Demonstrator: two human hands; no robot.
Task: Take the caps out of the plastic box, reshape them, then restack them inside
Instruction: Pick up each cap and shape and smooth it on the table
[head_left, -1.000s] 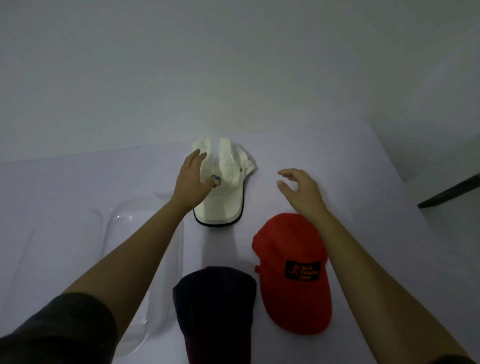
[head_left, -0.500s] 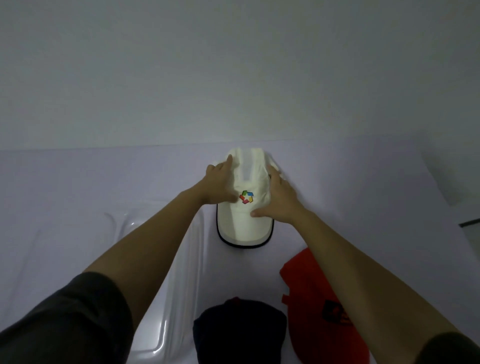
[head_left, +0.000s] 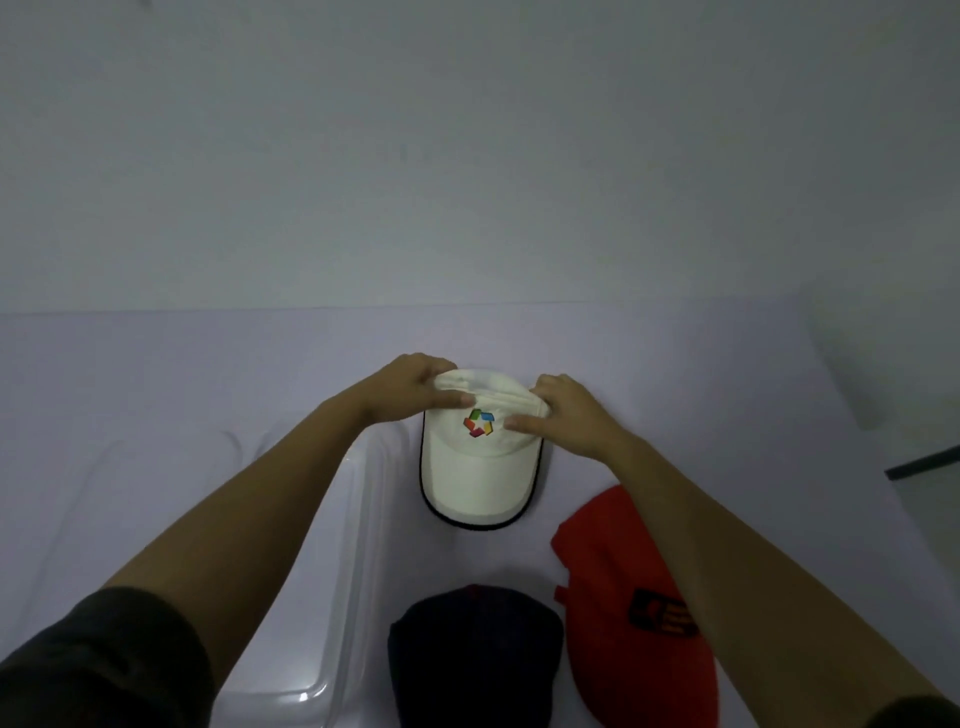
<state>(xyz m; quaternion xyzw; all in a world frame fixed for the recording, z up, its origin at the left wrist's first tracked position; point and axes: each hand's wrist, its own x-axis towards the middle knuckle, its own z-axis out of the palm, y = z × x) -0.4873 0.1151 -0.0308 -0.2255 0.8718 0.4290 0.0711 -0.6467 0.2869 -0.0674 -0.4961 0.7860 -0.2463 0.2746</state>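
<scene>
A white cap (head_left: 478, 467) with a dark-edged brim and a coloured logo lies on the white table, brim toward me. My left hand (head_left: 410, 392) grips the left side of its crown, thumb on top and fingers curled behind. My right hand (head_left: 561, 415) grips the right side the same way. The crown is squeezed low between them. A red cap (head_left: 623, 597) with a black patch lies at the lower right, partly under my right forearm. At the bottom centre sits a dark navy cap (head_left: 475, 660). The clear plastic box (head_left: 332, 623) stands to the left, mostly hidden by my left arm.
The white table (head_left: 727, 374) runs back to a plain pale wall. Its right edge falls away at the far right, where a dark bar (head_left: 924, 462) shows below.
Both hands have closed on the white cap's crown and slid toward its back, pressing it flatter. One second ago only my left hand touched the cap.
</scene>
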